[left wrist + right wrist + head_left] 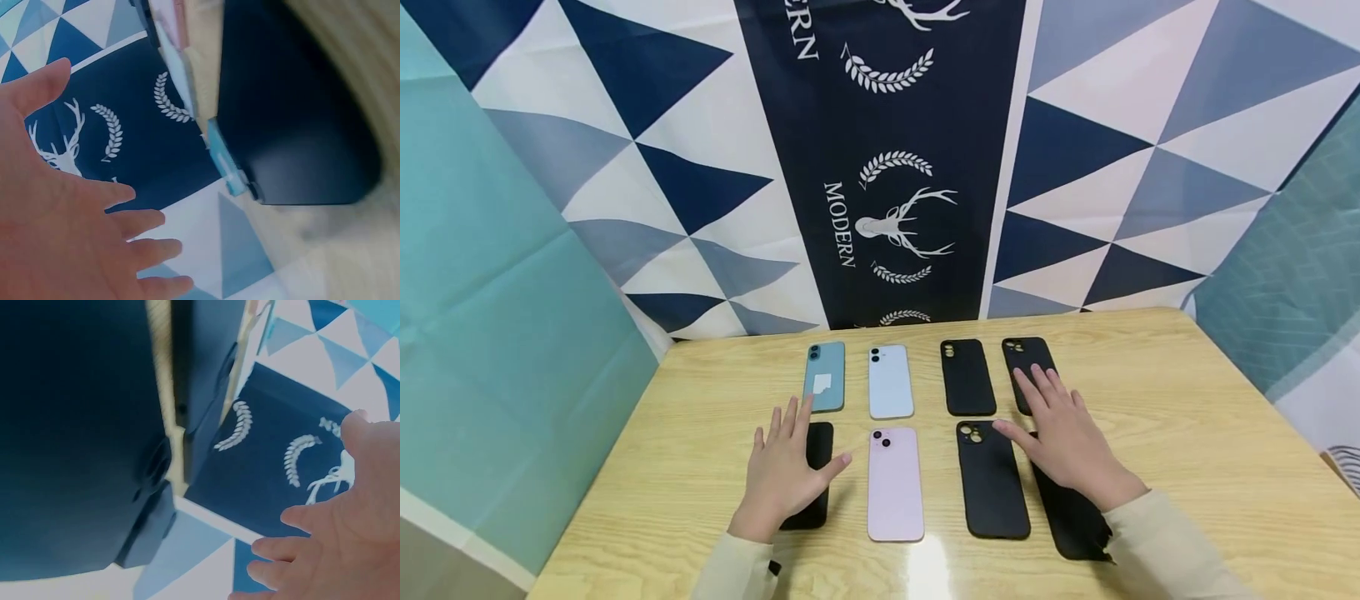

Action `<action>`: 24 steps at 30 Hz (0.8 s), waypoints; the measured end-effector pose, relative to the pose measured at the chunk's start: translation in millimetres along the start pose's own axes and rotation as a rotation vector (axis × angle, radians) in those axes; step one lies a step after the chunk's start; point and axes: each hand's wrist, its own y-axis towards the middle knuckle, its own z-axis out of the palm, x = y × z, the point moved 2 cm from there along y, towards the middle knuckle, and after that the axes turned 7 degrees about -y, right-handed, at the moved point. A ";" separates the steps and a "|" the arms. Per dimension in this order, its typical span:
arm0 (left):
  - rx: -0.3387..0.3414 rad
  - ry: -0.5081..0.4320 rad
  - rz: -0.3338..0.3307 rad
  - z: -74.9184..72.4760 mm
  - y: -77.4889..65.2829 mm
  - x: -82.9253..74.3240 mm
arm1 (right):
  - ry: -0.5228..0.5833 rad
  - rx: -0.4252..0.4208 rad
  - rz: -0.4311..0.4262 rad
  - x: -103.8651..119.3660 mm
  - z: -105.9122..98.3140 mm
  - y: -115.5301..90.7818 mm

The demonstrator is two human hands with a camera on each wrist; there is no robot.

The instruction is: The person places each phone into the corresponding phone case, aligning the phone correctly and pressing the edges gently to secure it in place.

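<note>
My left hand, fingers spread and straight, hovers over a black phone at the front left and partly hides it. In the left wrist view that phone's dark face lies beside the empty palm. My right hand is also spread, over the right-hand black phone cases: a back one and a front one, both partly covered. Its palm is bare in the right wrist view. Left of it lie another front black case and a back one, each with a camera cutout.
A pink phone lies at the middle front. Behind it are a pale blue phone and a teal phone with a white patch. All rest on a wood-grain table against a patterned cloth backdrop.
</note>
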 end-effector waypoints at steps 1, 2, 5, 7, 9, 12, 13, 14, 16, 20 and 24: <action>0.008 -0.007 -0.013 1.4 -0.5 2.0 | 0.001 0.008 0.007 -3.2 1.1 1.2; 0.011 -0.011 -0.023 2.9 -1.0 4.2 | -0.002 0.013 0.012 -6.4 2.2 2.4; 0.015 -0.003 -0.058 6.3 -2.5 11.2 | -0.009 0.033 0.023 -16.1 3.3 7.9; 0.017 -0.005 -0.086 8.0 -3.1 15.6 | -0.010 0.045 0.030 -22.7 2.0 13.4; 0.024 -0.002 -0.112 8.8 -4.2 18.9 | -0.012 0.066 0.038 -29.6 0.1 19.8; 0.049 0.007 -0.150 7.7 -4.5 21.1 | -0.013 0.108 0.052 -41.2 -2.9 29.2; 0.054 0.016 -0.157 7.0 -4.8 21.2 | -0.013 0.121 0.054 -44.9 -3.6 31.8; 0.058 0.028 -0.159 6.3 -4.9 20.8 | -0.013 0.133 0.055 -48.4 -4.6 34.5; 0.062 0.044 -0.160 6.1 -5.1 20.4 | -0.022 0.149 0.053 -54.2 -5.8 40.4; 0.055 0.049 -0.162 7.4 -6.7 19.0 | -0.043 0.167 0.049 -61.7 -6.1 51.8; 0.015 0.021 -0.171 10.1 -8.7 17.5 | -0.006 0.217 0.082 -65.7 -1.0 60.4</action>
